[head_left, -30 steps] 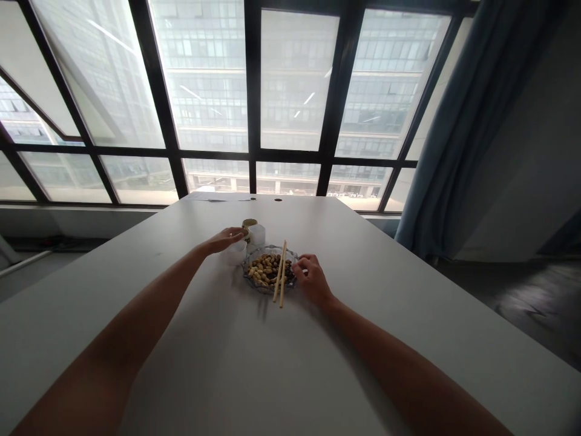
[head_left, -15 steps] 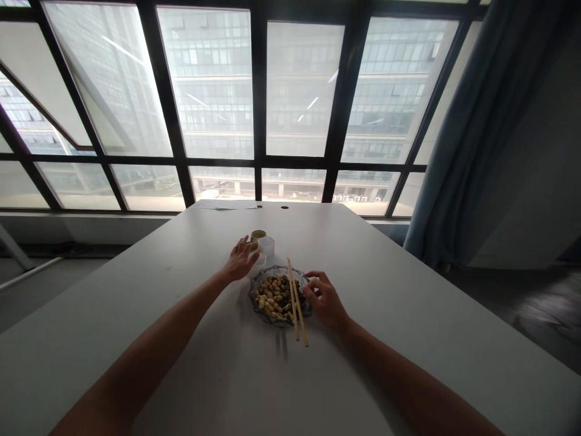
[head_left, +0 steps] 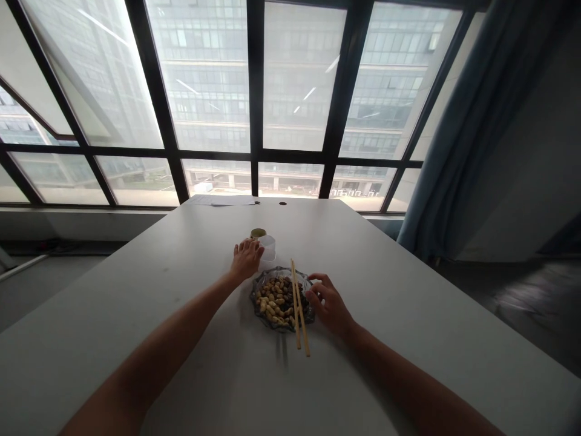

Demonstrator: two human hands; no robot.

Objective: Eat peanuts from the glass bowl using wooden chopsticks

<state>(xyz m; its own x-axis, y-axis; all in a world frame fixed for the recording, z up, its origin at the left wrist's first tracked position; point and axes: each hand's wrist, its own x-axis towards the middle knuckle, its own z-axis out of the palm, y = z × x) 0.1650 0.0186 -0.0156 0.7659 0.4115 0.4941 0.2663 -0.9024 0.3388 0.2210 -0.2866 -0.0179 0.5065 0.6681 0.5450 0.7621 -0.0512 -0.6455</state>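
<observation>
A clear glass plate with a wavy rim stands on the table in front of me, filled with peanuts and darker pieces that look like seeds. A pair of wooden chopsticks lies across its right part, the near ends sticking out past the rim. My right hand is at the plate's right edge, thumb and forefinger bent at the rim. Beyond the plate, my left hand has its fingers curled down at the left side of a clear plastic container; the fingertips are partly hidden.
A round jar with a yellowish-green top stands just behind the container. Sheets of paper lie at the table's far left end, near two dark round holes. Large windows rise beyond the table, and a blue curtain hangs at the right.
My left hand has gone from spread fingers to curled ones beside the plastic container. My right hand stays by the plate's rim. The view has tipped down slightly.
</observation>
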